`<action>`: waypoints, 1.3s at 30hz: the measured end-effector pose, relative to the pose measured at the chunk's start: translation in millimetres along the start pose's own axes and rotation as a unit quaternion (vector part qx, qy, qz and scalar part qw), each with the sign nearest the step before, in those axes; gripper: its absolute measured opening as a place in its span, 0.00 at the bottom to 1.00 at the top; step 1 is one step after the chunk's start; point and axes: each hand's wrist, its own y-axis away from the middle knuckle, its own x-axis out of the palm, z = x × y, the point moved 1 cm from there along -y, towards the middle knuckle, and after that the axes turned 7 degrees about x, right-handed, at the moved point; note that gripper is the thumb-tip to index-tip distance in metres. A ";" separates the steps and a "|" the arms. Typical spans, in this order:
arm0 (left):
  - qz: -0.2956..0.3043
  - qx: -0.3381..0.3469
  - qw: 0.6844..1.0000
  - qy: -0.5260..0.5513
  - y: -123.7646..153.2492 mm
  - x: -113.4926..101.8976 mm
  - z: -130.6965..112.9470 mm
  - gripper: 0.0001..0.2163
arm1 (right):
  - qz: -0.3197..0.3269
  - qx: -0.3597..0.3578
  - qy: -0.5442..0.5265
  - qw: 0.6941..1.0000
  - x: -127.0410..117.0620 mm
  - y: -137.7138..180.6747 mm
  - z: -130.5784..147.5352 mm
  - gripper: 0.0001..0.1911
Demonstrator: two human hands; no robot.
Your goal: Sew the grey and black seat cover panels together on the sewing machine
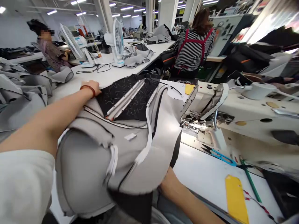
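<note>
A large grey foam-backed seat cover (pixel 86 165), inside out, spreads across the table before me. It has a black panel (pixel 135 107) with wavy stitching and two pale strips, plus white and black seam edges. My left hand (pixel 92 88), a reddish-brown bracelet at its wrist, is closed on the cover's far left edge beside the black panel. Low on the right side, my right hand (pixel 167 182) reaches under the cover's edge; its fingers are hidden by the cloth. The cover's right part lies close to the sewing machine's needle area (pixel 198 124). Its lower edge is blurred.
Blue-handled snips (pixel 223 157), a green pen-like stick (pixel 251 180) and a yellow card (pixel 236 197) lie right, by the sewing machine (pixel 247 109). Grey pieces (pixel 25 96) are heaped left. Two fans (pixel 116 43) stand behind; one person (pixel 195 46) sits ahead, another (pixel 50 51) left.
</note>
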 end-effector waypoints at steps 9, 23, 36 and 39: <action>-0.104 0.095 0.986 0.089 15.3 109.9 -1.1 0.41 | -0.004 -0.010 -0.112 0.994 -6.4 4.8 19.5 0.28; 0.192 0.602 0.743 0.221 221.2 -12.6 -100.2 0.20 | 0.014 0.384 -0.763 0.519 -53.2 -28.3 28.5 0.28; 0.032 0.438 0.895 0.081 264.9 44.2 -261.1 0.31 | 0.106 0.102 -0.373 0.916 6.4 -5.0 115.4 0.41; 0.062 0.467 0.881 0.047 253.8 34.9 -264.4 0.23 | 0.080 0.146 -0.387 0.907 16.3 -20.8 118.9 0.24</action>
